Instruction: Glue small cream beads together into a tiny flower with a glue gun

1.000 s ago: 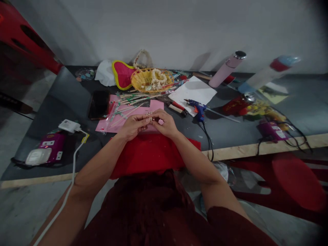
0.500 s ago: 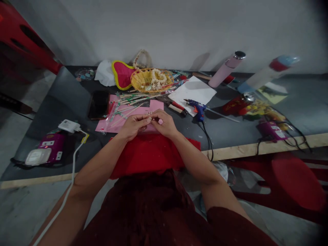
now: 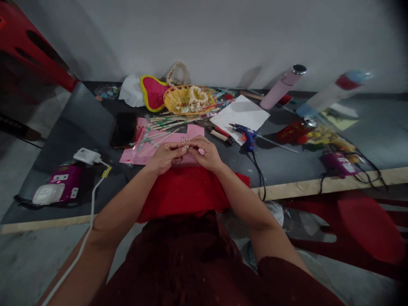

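My left hand (image 3: 168,157) and my right hand (image 3: 205,153) meet at the fingertips over pink paper (image 3: 195,131). Pinched between them is a small string of pale beads (image 3: 185,141), partly covered by the fingers. Its exact make is too small to tell. Beneath my wrists a red cloth (image 3: 181,191) lies over the table edge and my lap. Thin sticks with green marks (image 3: 162,125) lie just beyond the left hand, some on the pink paper. To the right of the hands are a red and a white lighter-like piece (image 3: 221,135).
Behind the sticks stands a yellow wicker basket (image 3: 175,101) with cream strands. A blue glue gun (image 3: 245,134) rests by white paper (image 3: 245,112), its cord hanging over the edge. A phone (image 3: 124,130), a pink flask (image 3: 282,88), a purple power block (image 3: 65,182) and a charger (image 3: 86,156) are around.
The hands stay together at nearly the same spot, with only slight finger movement on the beads. The whole view has shifted very slightly.
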The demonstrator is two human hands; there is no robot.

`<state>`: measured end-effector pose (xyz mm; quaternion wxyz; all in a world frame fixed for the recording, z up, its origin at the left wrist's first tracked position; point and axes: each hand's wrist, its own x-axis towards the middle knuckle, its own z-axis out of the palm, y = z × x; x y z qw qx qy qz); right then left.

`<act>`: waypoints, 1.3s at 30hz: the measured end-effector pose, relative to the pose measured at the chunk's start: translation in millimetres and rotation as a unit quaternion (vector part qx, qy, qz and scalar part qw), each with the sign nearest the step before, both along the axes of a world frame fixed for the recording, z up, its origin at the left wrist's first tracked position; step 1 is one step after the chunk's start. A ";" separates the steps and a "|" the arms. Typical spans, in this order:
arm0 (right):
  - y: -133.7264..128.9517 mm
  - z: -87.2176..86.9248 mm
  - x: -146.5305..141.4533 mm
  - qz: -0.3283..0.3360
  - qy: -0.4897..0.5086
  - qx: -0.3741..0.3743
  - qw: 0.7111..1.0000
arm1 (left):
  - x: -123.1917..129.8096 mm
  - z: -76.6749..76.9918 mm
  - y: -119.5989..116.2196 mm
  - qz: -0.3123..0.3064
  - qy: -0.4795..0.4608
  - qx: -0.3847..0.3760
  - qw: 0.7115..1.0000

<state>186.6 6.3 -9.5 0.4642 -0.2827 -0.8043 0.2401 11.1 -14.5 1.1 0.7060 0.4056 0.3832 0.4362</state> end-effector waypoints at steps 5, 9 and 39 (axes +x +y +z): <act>0.1 0.5 0.4 -0.005 0.000 -0.004 1.000 | -0.3 -3.6 1.3 -0.001 -0.032 -0.008 0.999; -1.1 2.6 2.1 0.012 -0.001 -0.002 1.000 | 0.1 -4.9 1.4 0.006 -0.017 0.003 1.000; -0.7 3.7 0.3 0.028 0.007 -0.034 0.999 | 0.5 0.9 0.7 0.009 0.016 0.013 1.000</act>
